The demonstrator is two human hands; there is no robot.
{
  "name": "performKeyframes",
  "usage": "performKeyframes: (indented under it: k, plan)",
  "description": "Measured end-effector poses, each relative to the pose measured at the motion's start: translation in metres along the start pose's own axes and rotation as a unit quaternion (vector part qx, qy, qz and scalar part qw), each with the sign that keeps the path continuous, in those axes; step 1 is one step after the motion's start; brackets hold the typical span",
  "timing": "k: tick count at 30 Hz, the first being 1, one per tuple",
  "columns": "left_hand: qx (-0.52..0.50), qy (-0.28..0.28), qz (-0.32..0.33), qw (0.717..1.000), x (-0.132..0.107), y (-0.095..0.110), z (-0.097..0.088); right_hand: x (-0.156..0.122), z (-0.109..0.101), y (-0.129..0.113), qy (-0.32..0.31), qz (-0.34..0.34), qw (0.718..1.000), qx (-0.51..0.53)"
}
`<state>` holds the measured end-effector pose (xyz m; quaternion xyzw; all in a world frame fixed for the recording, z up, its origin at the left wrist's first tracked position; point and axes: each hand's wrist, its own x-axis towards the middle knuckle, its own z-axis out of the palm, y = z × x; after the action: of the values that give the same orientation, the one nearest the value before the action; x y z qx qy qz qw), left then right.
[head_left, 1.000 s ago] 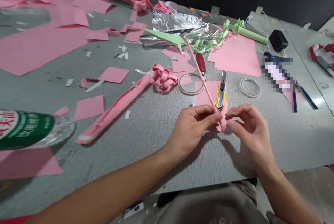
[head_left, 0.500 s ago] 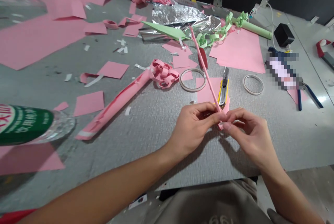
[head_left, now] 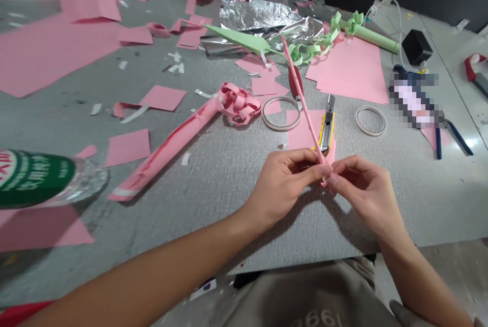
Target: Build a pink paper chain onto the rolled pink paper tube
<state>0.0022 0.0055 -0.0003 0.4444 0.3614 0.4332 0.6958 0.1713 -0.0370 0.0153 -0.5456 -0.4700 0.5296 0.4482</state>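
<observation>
A thin, tightly rolled pink paper stick slants up and away from my hands. My left hand pinches it close to its near end. My right hand has its thumb and fingertips closed on the same near end, where a small pink fold and a whitish bit show; the fingertips hide the detail. Just beyond my fingers lies a yellow utility knife with its blade out, on a pink paper piece. A roll of tape rests left of the stick, and another tape roll lies to the right.
A thicker pink paper tube with paper loops lies left. Beyond are a green paper leaf, crumpled foil, a green chain and pink sheets. Blue-handled pliers lie right; a bottle lies at far left.
My right fingertips have shifted slightly around the stick's near end, and more of a pink fold shows below them. My left hand keeps its pinch. The view has moved slightly.
</observation>
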Motion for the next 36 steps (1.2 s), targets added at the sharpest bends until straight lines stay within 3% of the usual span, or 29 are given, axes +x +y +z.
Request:
performKeyframes:
  k: [7, 9, 12, 14, 17, 25, 31, 36]
  plan:
    - [0.005, 0.004, -0.010, 1.000, -0.001, 0.002, 0.000, -0.003, 0.004, 0.002, 0.023, -0.011, 0.999, -0.021]
    - [0.023, 0.016, -0.003, 1.000, -0.002, 0.002, 0.000, -0.005, 0.005, 0.003, 0.069, -0.062, 0.993, -0.076]
    - [0.051, 0.044, 0.014, 0.998, -0.003, 0.002, 0.000, -0.008, 0.009, 0.003, 0.122, -0.177, 0.957, -0.196]
    - [0.061, 0.052, 0.022, 0.996, -0.003, 0.002, 0.001, -0.011, 0.011, 0.004, 0.119, -0.221, 0.936, -0.248]
    - [0.066, 0.058, 0.030, 0.996, -0.004, 0.003, 0.001, -0.013, 0.014, 0.004, 0.108, -0.233, 0.927, -0.274]
    - [0.094, 0.064, 0.043, 0.993, -0.005, 0.007, 0.002, -0.012, 0.013, 0.002, 0.061, -0.208, 0.943, -0.253]
    - [0.110, 0.047, 0.055, 0.991, -0.003, 0.005, 0.000, -0.004, 0.003, -0.001, -0.015, -0.110, 0.983, -0.144]
    - [0.089, 0.024, 0.056, 0.994, 0.001, 0.004, -0.002, 0.001, -0.007, 0.004, -0.088, -0.017, 0.995, -0.034]
